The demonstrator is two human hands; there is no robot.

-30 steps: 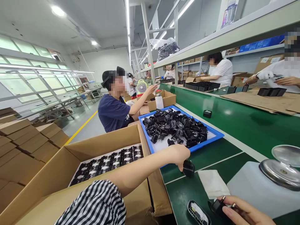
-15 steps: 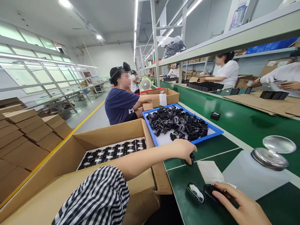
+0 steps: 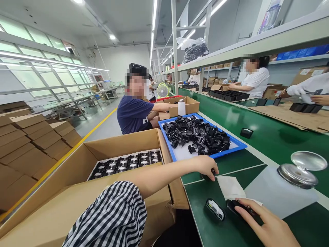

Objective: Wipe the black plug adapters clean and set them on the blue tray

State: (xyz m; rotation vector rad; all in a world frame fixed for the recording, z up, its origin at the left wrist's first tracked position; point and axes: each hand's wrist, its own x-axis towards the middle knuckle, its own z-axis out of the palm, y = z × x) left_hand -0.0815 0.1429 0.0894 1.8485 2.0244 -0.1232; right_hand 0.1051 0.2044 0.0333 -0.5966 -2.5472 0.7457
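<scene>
A black case [image 3: 205,177] is pinched in the left hand [image 3: 205,165]; a black plug [image 3: 232,206] is clasped by the right hand [image 3: 269,221]. Just left of the right grip, an open case [image 3: 215,209] lies unheld; it could be knocked askew were the plug swung sideways.

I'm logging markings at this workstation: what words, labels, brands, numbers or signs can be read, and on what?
"M": white letter, navy-blue cloth T-shirt.
"spirati", partly legible: distant white cloth T-shirt.
Too small to read: any print on white paper labels on a brown cardboard box, right.
Too blurred: any print on the clear plastic bottle, top right.
</scene>
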